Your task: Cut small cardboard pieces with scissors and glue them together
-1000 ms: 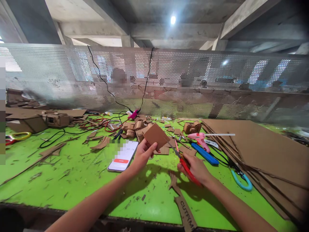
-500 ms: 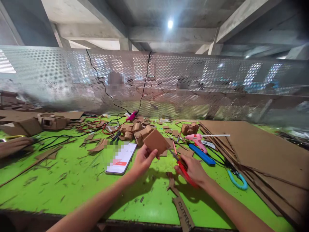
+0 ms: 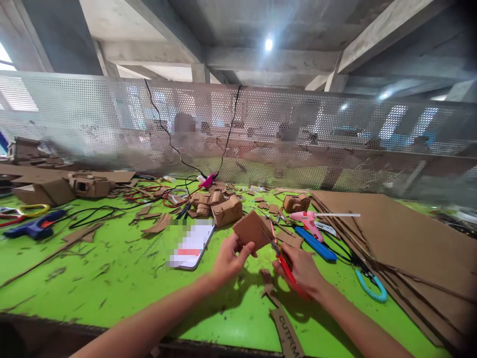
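My left hand [image 3: 235, 256] pinches a small square of brown cardboard [image 3: 251, 229] between thumb and fingers, held up over the green table. In my right hand [image 3: 300, 266] is a pair of scissors [image 3: 289, 278] with red handles. Their blades are parted at the right corner of the cardboard; whether they bite into it I cannot tell. Below the hands lies a torn cardboard strip [image 3: 285, 330] with printed letters. A phone [image 3: 196, 246] with a lit screen rests left of my left hand. Just behind the held square stands a small cardboard camera model [image 3: 227, 211].
Right of my hands lie a pink glue gun [image 3: 307, 221], a blue cutter [image 3: 316, 244], a turquoise coil [image 3: 372, 287] and large cardboard sheets [image 3: 410, 238]. On the left are a dark blue tool [image 3: 35, 224] and yellow-handled scissors [image 3: 35, 210]. A perforated screen [image 3: 261, 159] borders the back.
The view has shifted slightly, moving everything a little right. The scissors' blades now sit closer against the cardboard's corner. A blurred brown shape at the far left has gone, uncovering the dark blue tool.
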Action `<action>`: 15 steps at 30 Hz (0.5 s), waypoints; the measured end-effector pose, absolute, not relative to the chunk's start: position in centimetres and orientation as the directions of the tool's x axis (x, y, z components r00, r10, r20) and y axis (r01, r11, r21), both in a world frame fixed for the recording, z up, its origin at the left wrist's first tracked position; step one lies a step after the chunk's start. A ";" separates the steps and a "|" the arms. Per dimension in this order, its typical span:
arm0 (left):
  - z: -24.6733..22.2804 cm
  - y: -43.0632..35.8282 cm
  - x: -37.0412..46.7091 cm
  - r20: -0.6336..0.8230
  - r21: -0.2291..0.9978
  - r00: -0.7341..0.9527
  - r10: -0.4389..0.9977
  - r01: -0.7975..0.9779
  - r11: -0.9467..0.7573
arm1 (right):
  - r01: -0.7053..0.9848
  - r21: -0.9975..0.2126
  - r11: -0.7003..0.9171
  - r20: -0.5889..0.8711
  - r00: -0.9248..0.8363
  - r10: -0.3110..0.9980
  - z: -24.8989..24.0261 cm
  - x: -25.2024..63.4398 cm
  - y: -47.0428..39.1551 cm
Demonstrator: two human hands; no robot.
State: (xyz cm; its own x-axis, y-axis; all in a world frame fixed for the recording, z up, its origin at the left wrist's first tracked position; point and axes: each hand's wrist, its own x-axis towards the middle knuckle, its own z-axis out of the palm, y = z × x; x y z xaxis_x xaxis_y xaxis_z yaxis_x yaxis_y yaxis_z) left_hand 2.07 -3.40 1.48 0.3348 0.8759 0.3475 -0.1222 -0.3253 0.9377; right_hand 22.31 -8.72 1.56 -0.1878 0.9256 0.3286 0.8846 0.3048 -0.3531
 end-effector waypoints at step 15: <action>-0.4 -3.3 2.4 0.331 0.944 0.351 0.876 -0.105 -0.314 | 0.877 -0.380 0.293 0.328 -0.168 0.929 0.9 22.4 -8.5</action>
State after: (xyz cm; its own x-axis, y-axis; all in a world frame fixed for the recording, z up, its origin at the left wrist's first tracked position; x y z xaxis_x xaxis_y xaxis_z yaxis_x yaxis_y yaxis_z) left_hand 2.43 -3.34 -0.44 0.3505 0.8762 0.3309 -0.1053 -0.3142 0.9435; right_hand 22.43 -8.46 0.87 -0.1680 0.9295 0.3284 0.8775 0.2928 -0.3798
